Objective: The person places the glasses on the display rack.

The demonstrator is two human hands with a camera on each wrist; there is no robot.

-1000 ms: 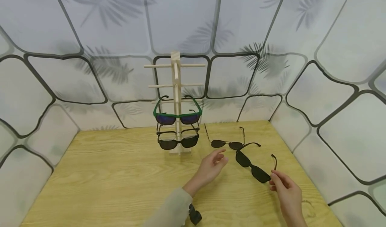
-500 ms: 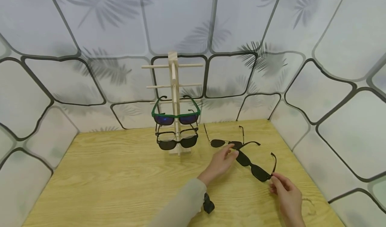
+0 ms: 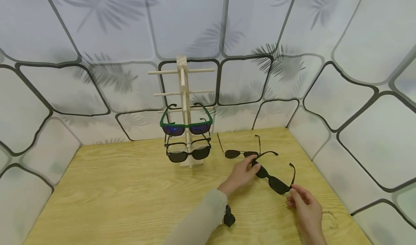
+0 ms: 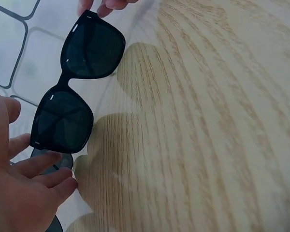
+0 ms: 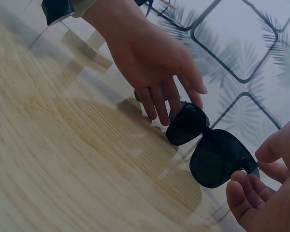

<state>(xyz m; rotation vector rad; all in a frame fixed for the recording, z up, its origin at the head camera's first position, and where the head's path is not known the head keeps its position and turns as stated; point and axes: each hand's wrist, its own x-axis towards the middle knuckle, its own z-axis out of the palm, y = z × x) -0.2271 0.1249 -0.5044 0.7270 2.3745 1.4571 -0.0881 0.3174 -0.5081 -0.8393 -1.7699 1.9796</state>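
Black sunglasses [image 3: 277, 184] are held slanted above the table, temples unfolded. The right hand [image 3: 307, 210] pinches their near right corner by the hinge, also visible in the right wrist view, where that hand [image 5: 275, 203] has thumb and fingers at the frame's end. At the opposite corner is the left hand [image 3: 239, 173]. In the left wrist view, a finger of the left hand [image 4: 24, 191] meets the corner of the sunglasses [image 4: 63, 121], while its thumb stands apart and the other fingers are loosely extended.
Thin-framed sunglasses [image 3: 232, 154] lie behind the left hand. Left of them stands a wooden rack [image 3: 183, 82] with bare upper rods; green-framed glasses [image 3: 186, 125], clear glasses [image 3: 177, 147] and dark sunglasses [image 3: 200, 153] hang lower down. Patterned cloth [image 3: 130, 93] encloses the table [image 3: 113, 194].
The left hand has moved right to the far end of the black sunglasses. The right hand keeps its pinch on the other end. The head view has shifted slightly.
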